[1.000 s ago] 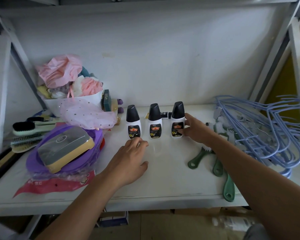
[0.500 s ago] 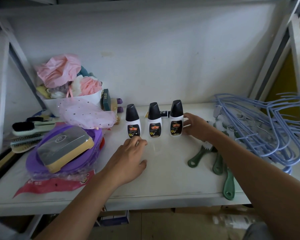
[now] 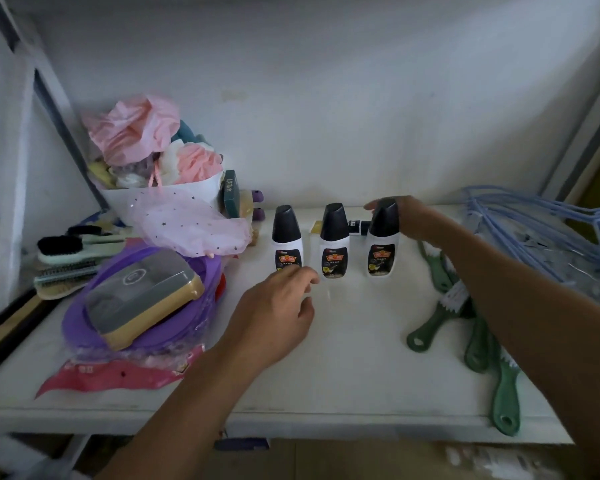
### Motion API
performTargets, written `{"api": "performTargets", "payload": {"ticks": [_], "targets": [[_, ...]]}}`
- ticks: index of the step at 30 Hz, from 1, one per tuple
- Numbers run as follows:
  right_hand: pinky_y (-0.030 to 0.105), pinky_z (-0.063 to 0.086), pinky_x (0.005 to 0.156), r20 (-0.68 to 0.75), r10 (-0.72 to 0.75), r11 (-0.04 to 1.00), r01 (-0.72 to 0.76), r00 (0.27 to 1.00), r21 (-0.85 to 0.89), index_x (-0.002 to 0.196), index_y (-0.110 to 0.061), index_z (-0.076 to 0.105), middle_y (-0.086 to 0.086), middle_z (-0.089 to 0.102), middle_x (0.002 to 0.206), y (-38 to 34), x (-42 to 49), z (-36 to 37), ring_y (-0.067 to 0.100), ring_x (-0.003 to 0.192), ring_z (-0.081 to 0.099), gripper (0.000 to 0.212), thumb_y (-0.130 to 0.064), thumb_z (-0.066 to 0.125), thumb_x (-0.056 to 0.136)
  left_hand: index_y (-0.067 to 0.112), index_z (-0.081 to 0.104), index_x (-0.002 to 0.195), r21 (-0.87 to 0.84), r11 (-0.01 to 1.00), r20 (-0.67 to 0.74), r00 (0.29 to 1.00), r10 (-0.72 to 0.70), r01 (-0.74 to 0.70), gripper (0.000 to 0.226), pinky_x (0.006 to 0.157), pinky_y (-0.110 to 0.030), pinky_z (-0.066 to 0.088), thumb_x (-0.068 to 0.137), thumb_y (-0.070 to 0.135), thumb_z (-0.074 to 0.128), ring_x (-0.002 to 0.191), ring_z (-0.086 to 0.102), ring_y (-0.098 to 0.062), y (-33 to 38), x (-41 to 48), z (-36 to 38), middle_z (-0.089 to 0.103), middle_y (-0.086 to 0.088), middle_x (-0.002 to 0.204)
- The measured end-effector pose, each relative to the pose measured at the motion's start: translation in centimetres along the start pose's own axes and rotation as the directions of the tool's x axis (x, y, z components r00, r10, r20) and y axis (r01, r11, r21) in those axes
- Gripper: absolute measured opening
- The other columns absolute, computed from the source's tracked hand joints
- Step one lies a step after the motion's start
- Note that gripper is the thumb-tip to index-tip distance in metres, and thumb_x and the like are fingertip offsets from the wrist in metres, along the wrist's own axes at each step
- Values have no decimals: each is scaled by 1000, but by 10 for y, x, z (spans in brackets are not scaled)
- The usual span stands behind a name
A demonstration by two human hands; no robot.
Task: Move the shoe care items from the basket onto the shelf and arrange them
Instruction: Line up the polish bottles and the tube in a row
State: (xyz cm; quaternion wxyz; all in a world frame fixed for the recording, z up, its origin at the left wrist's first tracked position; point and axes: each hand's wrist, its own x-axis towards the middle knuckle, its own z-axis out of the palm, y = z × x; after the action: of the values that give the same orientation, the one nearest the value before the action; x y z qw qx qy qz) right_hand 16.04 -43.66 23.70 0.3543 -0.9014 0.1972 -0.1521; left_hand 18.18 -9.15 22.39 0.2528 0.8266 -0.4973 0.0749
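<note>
Shoe-polish bottles [image 3: 334, 237], three with black caps, stand in a row on the shelf [image 3: 343, 375]. The right hand [image 3: 413, 220] curls round the cap of the right bottle [image 3: 381, 251] from behind. The left hand [image 3: 274, 313] is relaxed and holds nothing, fingertips at the foot of the left bottle [image 3: 287, 237]. Green-handled brushes [image 3: 420, 337] lie under the right forearm, with blue hangers [image 3: 534, 230] beyond.

Dim soft daylight, wide-angle edge bending, slight blur

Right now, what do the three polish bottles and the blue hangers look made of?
Polish bottles: likely plastic, glossy white bodies with black caps and printed labels. Blue hangers: thin bent rods, probably coated wire or plastic; too blurred to settle.
</note>
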Motion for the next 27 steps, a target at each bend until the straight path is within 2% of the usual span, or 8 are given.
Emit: {"api": "performTargets", "payload": {"ticks": [2, 4, 7, 10, 13, 18, 23, 27], "targets": [[43, 49, 103, 60, -46, 998, 43, 997, 42, 101, -21, 74, 12, 69, 117, -1, 8, 3, 28, 108, 65, 41, 14, 60, 86, 29, 55, 124, 15, 1000, 15, 1000, 14, -14, 29, 81, -29, 54, 96, 21, 57, 100, 59, -7, 2, 3, 5, 60, 14, 118], [49, 48, 103, 111, -84, 996, 82, 990, 20, 92, -31, 74, 10, 71, 114, 8, 17, 9, 30, 108, 66, 39, 6, 71, 83, 29, 55, 126, 23, 999, 27, 999, 27, -28, 30, 81, -28, 52, 96, 22, 55, 100, 59, -8, 4, 4, 11, 59, 14, 119], [46, 52, 94, 156, -133, 987, 146, 979, -70, 95, -18, 77, 7, 75, 102, 13, 22, 22, 31, 100, 68, 16, -10, 74, 80, 28, 55, 130, 28, 998, 54, 997, 53, -54, 33, 80, -26, 51, 98, 21, 53, 99, 60, -9, 8, 4, 20, 60, 12, 121], [37, 50, 88, 65, -59, 997, 54, 996, 62, 99, 0, 73, 5, 72, 90, 7, 18, 27, 25, 87, 65, 14, 0, 71, 85, 25, 57, 131, 34, 996, 65, 994, 85, -87, 34, 81, -31, 53, 97, 19, 52, 101, 61, -13, 11, 3, 26, 61, 9, 121], [34, 51, 81, 6, 77, 997, -77, 997, 16, 99, -6, 69, -1, 70, 80, 8, 19, 28, 19, 81, 61, 12, -3, 59, 93, 22, 58, 129, 52, 993, 74, 992, 105, -109, 34, 79, -36, 54, 96, 18, 53, 103, 61, -15, 12, 1, 28, 61, 6, 120], [29, 43, 78, 44, -16, 900, 34, 999, -435, 106, -7, 66, 4, 66, 100, 16, 5, 10, 22, 90, 59, 21, -15, 61, 88, 22, 58, 129, 59, 991, 88, 989, 117, -123, 34, 79, -35, 56, 95, 19, 55, 103, 61, -15, 9, -4, 27, 61, 6, 120], [25, 47, 84, 61, 133, 919, -100, 989, -380, 129, -13, 62, 8, 73, 111, 25, -29, -18, 23, 96, 67, 47, -2, 67, 83, 21, 59, 129, 44, 990, 88, 988, 128, -132, 33, 82, -35, 56, 95, 19, 58, 103, 60, -14, 13, -12, 23, 61, 7, 120], [29, 52, 81, -94, 227, 934, -244, 969, -259, 133, -10, 61, 12, 68, 121, 27, -49, -33, 26, 96, 65, 48, -3, 67, 86, 24, 57, 131, 23, 991, 98, 987, 129, -132, 34, 84, -31, 54, 97, 22, 57, 105, 59, -11, 18, -18, 19, 59, 9, 123]]}}
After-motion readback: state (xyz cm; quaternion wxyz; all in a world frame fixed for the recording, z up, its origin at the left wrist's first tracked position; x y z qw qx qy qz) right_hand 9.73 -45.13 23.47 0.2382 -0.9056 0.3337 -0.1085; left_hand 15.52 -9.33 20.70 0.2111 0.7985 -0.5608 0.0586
